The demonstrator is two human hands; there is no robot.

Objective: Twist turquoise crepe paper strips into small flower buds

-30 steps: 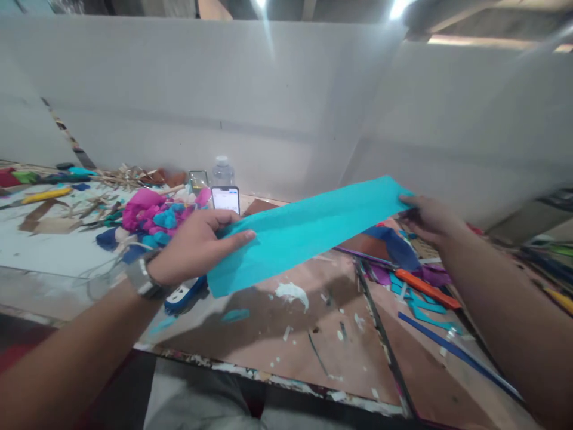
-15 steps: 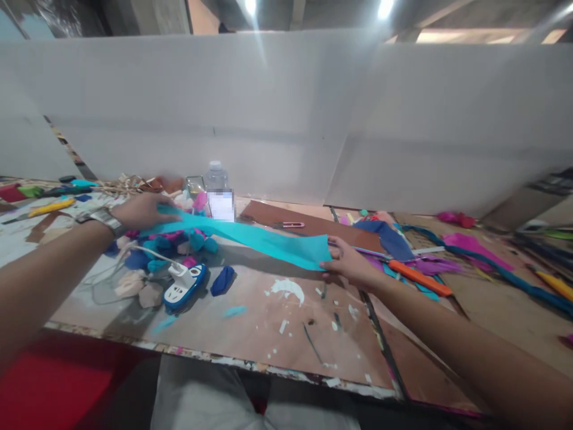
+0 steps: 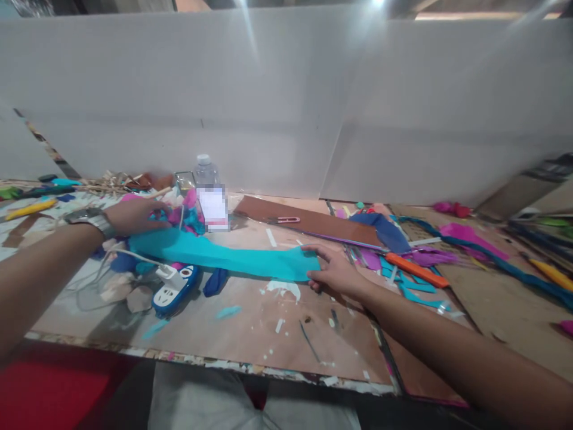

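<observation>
A long turquoise paper strip [image 3: 250, 260] stretches across the table, its left end over a heap of crumpled coloured pieces. My right hand [image 3: 333, 272] holds its right end with the thumb at the lower corner, the index finger extended along the top. Above the strip's left end, my left hand [image 3: 134, 216], with a watch [image 3: 92, 221] on the wrist, reaches over the pink and blue crumpled pieces [image 3: 192, 221]. Its fingertips blur into that heap, so their grip is unclear. Below the strip sits a blue-and-white power strip [image 3: 172, 292] with a white plug in it.
A lit phone [image 3: 213, 206] leans before a clear bottle [image 3: 206, 170]. Behind the strip are a brown sheet [image 3: 308, 221] and a small pink cutter [image 3: 287, 220]. An orange utility knife [image 3: 416, 270] lies among scraps to the right. A white partition [image 3: 268, 107] stands behind.
The turquoise strip has come down closer to the tabletop, and its left end lies flatter. My left hand has moved off that end toward the heap. The view has tilted slightly downward.
</observation>
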